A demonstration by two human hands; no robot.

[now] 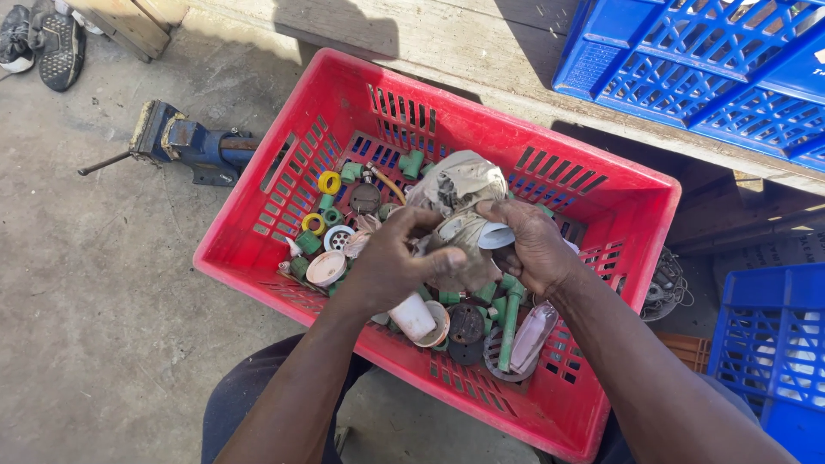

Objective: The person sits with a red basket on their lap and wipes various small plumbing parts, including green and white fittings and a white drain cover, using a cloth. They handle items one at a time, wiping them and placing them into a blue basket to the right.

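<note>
Over the middle of the red crate (258, 223), both hands grip a dirty crumpled cloth bag (455, 185). The left hand (391, 266) has its fingers closed around the lower part of the bag, and the right hand (533, 249) pinches it together with a white fitting (496, 235). Green pipe fittings (509, 314) lie on the crate floor below, and a blue vise (185, 142) stands outside the crate's left wall.

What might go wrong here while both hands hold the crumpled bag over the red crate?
1. The crumpled bag looks worn; it may tear, and whatever is inside would drop among the green pipe fittings.
2. The left hand and right hand work close together, so a small white part at the fingers could slip away.
3. The red crate is cluttered, so a dropped piece may be hard to find.
</note>
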